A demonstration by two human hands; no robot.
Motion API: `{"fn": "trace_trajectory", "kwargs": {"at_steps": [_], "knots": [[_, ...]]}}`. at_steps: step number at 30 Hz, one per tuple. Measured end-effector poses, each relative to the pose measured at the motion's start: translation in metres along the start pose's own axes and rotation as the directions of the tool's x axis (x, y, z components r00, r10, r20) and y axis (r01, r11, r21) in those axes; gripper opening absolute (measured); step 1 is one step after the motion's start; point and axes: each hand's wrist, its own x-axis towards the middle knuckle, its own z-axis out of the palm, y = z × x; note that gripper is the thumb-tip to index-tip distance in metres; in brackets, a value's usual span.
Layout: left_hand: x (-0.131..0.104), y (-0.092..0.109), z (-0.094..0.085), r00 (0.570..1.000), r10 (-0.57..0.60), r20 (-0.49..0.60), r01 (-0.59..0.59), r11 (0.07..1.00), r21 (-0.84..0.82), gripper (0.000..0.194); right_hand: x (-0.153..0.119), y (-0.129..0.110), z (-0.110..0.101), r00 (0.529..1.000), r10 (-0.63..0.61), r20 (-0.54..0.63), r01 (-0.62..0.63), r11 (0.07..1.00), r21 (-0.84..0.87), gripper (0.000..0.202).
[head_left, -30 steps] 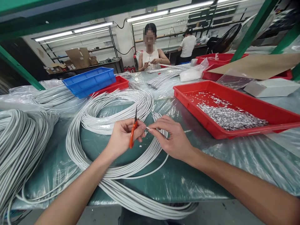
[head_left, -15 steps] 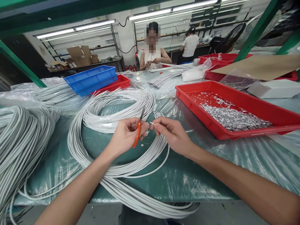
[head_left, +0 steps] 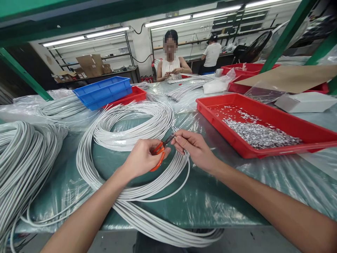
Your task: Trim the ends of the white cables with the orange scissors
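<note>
Orange-handled scissors are in my left hand, whose fingers are wrapped round the handles. Their dark blades point up and right, meeting the fingertips of my right hand. My right thumb and fingers pinch the end of a pale grey cable, which curves down below the hand. The tip itself is mostly hidden by fingers and blades. Just beneath my hands, a bundle of such cables sweeps round in a wide loop. Behind it lies a coil of cables.
A red tray of small silvery metal pieces stands at right. More cables are heaped at left. A blue bin rests at the back left. Across the table sits a person. Green frame posts flank the table.
The scissors have swung from upright to pointing right, so their blades now meet the cable end at my right fingertips. My left fingers have shifted round the handles.
</note>
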Motion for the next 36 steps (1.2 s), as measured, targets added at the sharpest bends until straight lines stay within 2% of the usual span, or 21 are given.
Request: {"fn": "trace_trajectory", "kwargs": {"at_steps": [19, 36], "knots": [[-0.0024, -0.0002, -0.0004, 0.997, -0.005, 0.074, 0.010, 0.998, -0.056, 0.038, 0.0033, -0.0067, -0.0084, 0.990, -0.029, 0.135, 0.030, 1.000, -0.002, 0.027], [-0.0038, 0.0034, -0.0034, 1.000, 0.006, 0.018, -0.008, 0.994, 0.107, 0.048, 0.0006, -0.0043, -0.0065, 0.995, -0.024, 0.097, 0.034, 0.994, -0.102, 0.026]]}}
